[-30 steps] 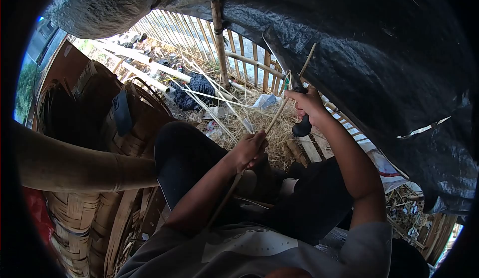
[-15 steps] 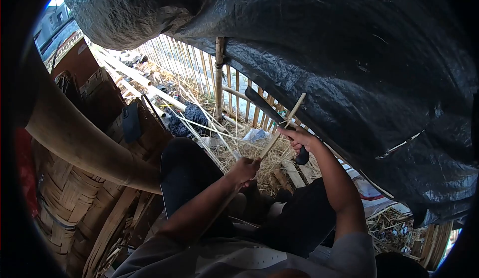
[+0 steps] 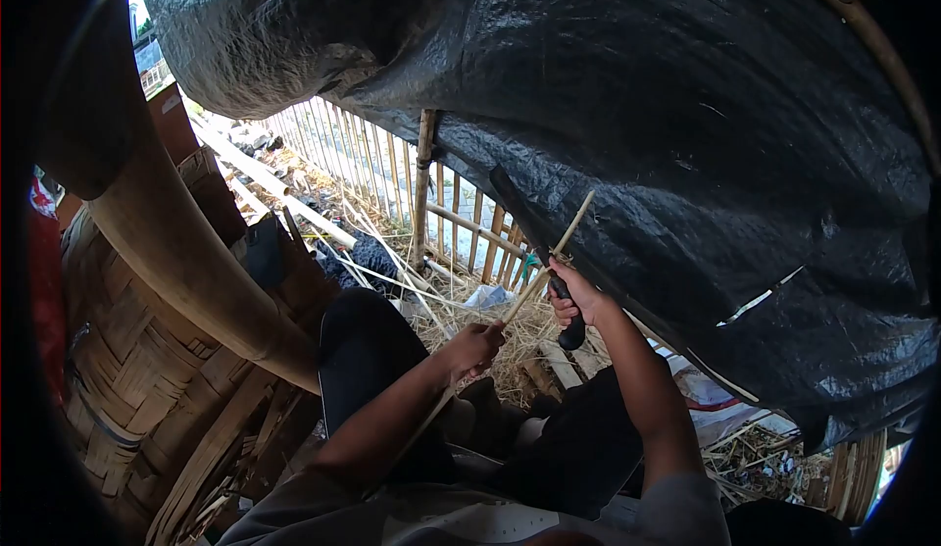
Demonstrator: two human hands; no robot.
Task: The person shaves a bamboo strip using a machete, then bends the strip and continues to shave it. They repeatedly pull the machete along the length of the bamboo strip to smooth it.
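- The long, pale, narrow strip, which looks like bamboo (image 3: 522, 299), slants between the hands, its far tip beyond the right hand and its near end running back along the left forearm.
- The left hand (image 3: 473, 352) is closed around the strip's middle stretch.
- The right hand (image 3: 580, 296) is wrapped around the rounded black handle of a long, dark-bladed knife (image 3: 520, 209); the strip crosses by the blade's base, though whether they touch cannot be told.
- The strip is probably light, stiff along its length yet springy, liable to split along the grain, its edges perhaps sharp.
- It is best held mid-length, fingers clear of the blade.
- The knife is likely heavier and rigid, safest gripped by its handle alone.
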